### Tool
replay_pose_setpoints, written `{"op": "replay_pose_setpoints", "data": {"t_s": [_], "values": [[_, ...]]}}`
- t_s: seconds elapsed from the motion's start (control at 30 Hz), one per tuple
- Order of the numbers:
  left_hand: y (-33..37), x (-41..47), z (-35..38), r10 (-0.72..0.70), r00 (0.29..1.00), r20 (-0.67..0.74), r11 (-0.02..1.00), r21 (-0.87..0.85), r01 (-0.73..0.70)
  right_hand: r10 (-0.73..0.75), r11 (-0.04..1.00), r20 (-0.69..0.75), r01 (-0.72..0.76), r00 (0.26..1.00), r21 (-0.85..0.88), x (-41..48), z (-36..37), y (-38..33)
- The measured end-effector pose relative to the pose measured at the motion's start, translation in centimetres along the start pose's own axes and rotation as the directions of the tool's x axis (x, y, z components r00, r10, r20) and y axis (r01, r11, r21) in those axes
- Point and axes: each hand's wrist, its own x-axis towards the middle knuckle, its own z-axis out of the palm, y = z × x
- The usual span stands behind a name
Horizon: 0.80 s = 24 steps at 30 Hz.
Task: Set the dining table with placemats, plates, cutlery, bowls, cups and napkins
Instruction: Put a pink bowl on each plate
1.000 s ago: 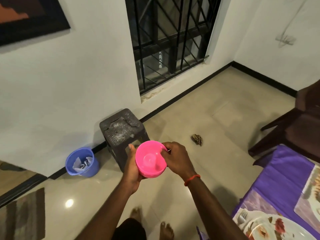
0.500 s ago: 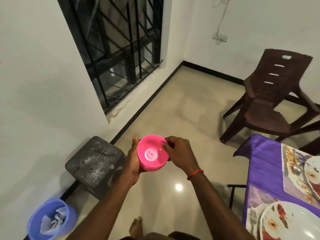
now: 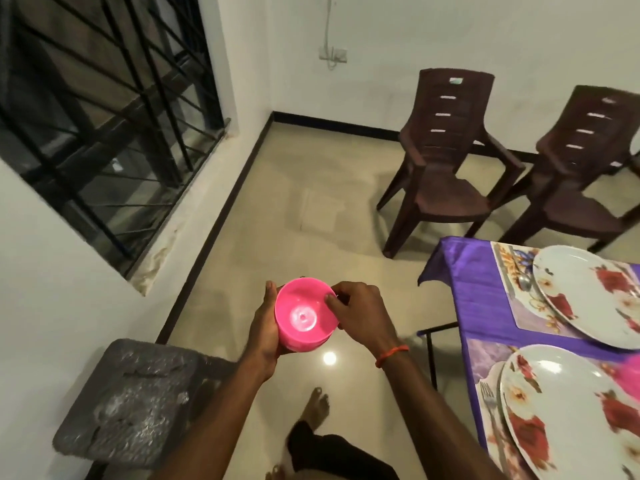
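I hold a pink plastic bowl (image 3: 302,315) in front of me above the floor; more pink shows beneath it, perhaps a second bowl. My left hand (image 3: 265,327) cups its left side and underside. My right hand (image 3: 360,311) pinches its right rim with thumb and fingers. At the right stands the table with a purple cloth (image 3: 474,289). On it lie floral placemats (image 3: 533,317), two white flowered plates (image 3: 588,292) (image 3: 561,410), a fork (image 3: 490,403) by the near plate and a spoon (image 3: 524,282) by the far one.
A grey stool (image 3: 135,400) stands at my lower left by the wall. Two dark brown plastic chairs (image 3: 446,161) (image 3: 581,168) stand beyond the table. A barred window (image 3: 104,133) fills the left wall. Something pink (image 3: 628,375) shows at the right edge.
My view has swung right from the stool and blue bin towards the table and chairs. Both hands have kept the same hold on the pink bowl.
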Motion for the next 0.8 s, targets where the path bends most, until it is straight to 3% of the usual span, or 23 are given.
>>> {"op": "replay_pose_setpoints", "data": {"t_s": [0.2, 0.8], "values": [[2.9, 5.7, 3.3, -0.029, 0.993, 0.114, 0.994, 0.111, 0.016, 0.079, 0.997, -0.102, -0.079, 0.992, 0.003, 5.5, -1.4, 1.9], [10.1, 17.8, 14.5, -0.078, 0.965, 0.251, 0.973, 0.229, 0.02, 0.198, 0.98, -0.265, -0.198, 0.944, 0.028, 18.0, -8.0, 5.5]]}}
